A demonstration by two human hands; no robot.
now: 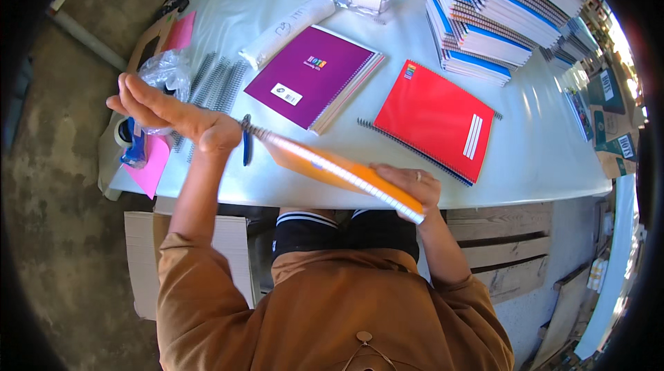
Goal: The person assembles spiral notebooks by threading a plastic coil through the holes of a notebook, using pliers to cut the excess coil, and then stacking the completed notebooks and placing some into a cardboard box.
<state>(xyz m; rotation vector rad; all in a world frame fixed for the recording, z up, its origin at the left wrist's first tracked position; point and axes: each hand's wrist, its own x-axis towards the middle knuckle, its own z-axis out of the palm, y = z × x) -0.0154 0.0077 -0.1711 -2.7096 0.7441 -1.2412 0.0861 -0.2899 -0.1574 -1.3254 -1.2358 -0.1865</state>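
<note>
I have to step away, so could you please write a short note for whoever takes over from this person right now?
Right hand: grips the near end of the orange notebook, held tilted on edge over the white table.
Left hand: open and flat, heel at the notebook's far end, where a wire spiral sticks out. Blue-handled pliers lie just below it.
Done: purple notebook and red notebook lie flat; both look bound.
Left: the orange notebook's spiral looks unfinished. Loose spirals wait at far left; stacked notebooks sit at far right.
</note>
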